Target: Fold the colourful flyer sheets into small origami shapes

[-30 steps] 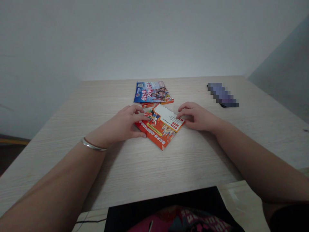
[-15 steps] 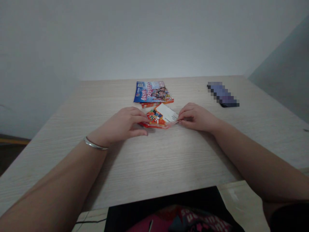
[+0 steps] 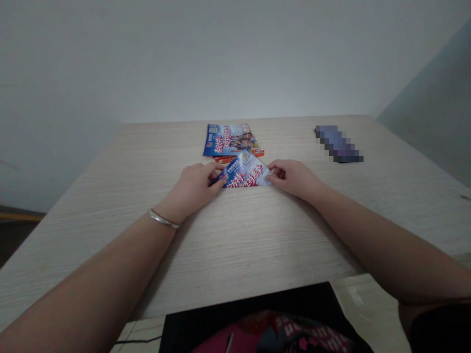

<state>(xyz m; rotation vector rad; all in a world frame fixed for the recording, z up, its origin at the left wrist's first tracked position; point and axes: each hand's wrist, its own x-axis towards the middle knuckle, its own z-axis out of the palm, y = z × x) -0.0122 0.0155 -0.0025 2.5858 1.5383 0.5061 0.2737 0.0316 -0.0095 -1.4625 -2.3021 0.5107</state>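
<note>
A folded paper leaflet (image 3: 243,174) is between my hands, its blue printed side with red and white lettering and a QR code facing up. It has a triangular outline, with the point facing away from me and a straight edge toward me. My left hand (image 3: 200,185) pinches its left corner between thumb and fingers. At the right corner, my right hand (image 3: 290,177) grips the paper the same way. Just behind, partly covered by the leaflet's tip, lies a stack of leaflets (image 3: 230,138) with a blue one on top and orange edges below.
A dark phone (image 3: 338,143), its screen pixelated, lies at the back right of the pale wooden table (image 3: 235,235). A wall stands behind the table. Below the front edge are a black flat surface (image 3: 309,296), a pink patterned cloth (image 3: 272,336) and a thin cable (image 3: 140,340).
The leaflet has turned from its orange and white side to its blue side and now looks triangular. My left hand has moved slightly right and closed its thumb on the paper.
</note>
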